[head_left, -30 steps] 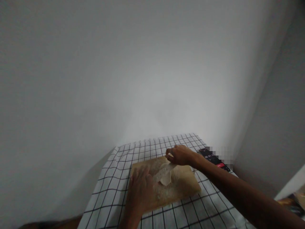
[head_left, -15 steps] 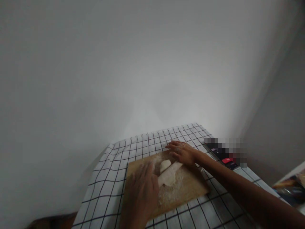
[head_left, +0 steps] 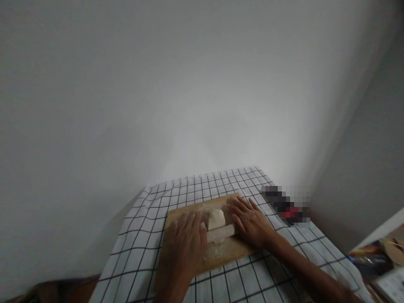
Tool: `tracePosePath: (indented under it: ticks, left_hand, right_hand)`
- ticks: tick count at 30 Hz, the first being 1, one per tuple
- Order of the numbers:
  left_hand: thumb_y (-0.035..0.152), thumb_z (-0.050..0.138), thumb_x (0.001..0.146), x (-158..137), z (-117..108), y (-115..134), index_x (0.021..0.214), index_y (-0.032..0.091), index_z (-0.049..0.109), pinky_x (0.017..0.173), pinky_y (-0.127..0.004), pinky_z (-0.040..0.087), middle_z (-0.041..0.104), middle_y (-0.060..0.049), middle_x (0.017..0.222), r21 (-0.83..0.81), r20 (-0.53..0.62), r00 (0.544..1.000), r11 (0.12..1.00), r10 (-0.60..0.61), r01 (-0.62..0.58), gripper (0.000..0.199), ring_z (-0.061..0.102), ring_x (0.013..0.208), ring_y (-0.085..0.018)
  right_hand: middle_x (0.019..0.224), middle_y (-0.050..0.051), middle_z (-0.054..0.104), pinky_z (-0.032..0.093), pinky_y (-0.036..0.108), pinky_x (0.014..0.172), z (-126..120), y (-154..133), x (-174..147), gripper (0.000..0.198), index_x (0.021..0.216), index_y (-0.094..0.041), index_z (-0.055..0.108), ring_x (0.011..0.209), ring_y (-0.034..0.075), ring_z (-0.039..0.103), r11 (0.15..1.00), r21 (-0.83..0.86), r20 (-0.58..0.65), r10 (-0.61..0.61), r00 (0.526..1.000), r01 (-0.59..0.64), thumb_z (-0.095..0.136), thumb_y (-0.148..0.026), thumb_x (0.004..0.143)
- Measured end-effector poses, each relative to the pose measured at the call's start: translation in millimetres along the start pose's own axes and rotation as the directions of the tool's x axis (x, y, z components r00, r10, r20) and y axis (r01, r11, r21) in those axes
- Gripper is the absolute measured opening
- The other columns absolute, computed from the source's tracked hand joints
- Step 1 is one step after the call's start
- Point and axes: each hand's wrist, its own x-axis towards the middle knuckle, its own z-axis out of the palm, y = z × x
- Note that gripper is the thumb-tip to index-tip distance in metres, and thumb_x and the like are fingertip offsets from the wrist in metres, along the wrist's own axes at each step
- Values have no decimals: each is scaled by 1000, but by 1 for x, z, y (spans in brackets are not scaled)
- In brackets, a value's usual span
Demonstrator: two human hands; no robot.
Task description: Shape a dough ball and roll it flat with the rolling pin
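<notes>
A pale rolling pin [head_left: 221, 232] lies across a flat piece of dough [head_left: 216, 219] on a wooden board [head_left: 238, 251]. The dough shows mostly beyond the pin, with a thin edge on the near side. My left hand [head_left: 188, 240] rests on the pin's left end, fingers stretched forward. On the right end lies my right hand [head_left: 251, 223], palm down with its fingers spread. Both hands cover the pin's ends, so its full length is hidden. Loose flour whitens the board around the dough.
A black-and-white checked cloth [head_left: 140, 235] covers the table under the board. A partly pixelated dark and red object [head_left: 277, 202] lies near the right edge. Beyond that edge, lower right, are boxes and packages [head_left: 375, 256]. A plain wall [head_left: 202, 84] stands behind.
The pin has turned from a steep slant to nearly level. My right hand has come nearer to me, while my left hand stays at the left end. The view has shifted slightly.
</notes>
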Motion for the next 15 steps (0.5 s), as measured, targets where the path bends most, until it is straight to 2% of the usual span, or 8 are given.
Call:
tracePosePath:
  ticks: [4, 7, 11, 15]
  left_hand:
    - [29, 38, 96, -6, 4, -3, 134, 22, 59, 112, -59, 37, 61, -10, 140, -21, 5, 999, 999, 42, -42, 44, 50, 135, -31]
    - [26, 37, 96, -12, 12, -8, 130, 20, 62, 114, -56, 37, 59, -10, 142, -47, -8, 995, 994, 96, -96, 42, 50, 136, -30]
    - [26, 36, 97, -14, 29, -11, 131, 17, 60, 112, -53, 40, 60, -12, 140, -43, -133, 988, 996, 74, -80, 43, 52, 133, -29]
    - [29, 38, 97, -12, 39, -14, 129, 19, 61, 110, -52, 42, 64, -11, 135, -45, -223, 970, 993, 99, -112, 41, 55, 129, -28]
  right_hand:
    - [150, 6, 48, 34, 48, 114, -2, -15, -21, 38, 128, -24, 62, 141, 25, 39, 1000, -23, -88, 17, 996, -19, 34, -32, 104]
    - [131, 11, 60, 47, 41, 96, -2, -26, -33, 29, 113, -20, 63, 118, 24, 56, 996, -49, -167, 62, 984, -71, 37, -31, 103]
    - [100, 6, 64, 45, 33, 83, 6, -31, -40, 24, 96, -21, 60, 93, 20, 60, 997, -51, -192, 48, 980, -59, 39, -30, 104]
    - [85, 2, 64, 39, 29, 70, 12, -29, -37, 31, 84, -22, 60, 80, 16, 62, 994, -48, -181, 89, 980, -99, 38, -31, 104]
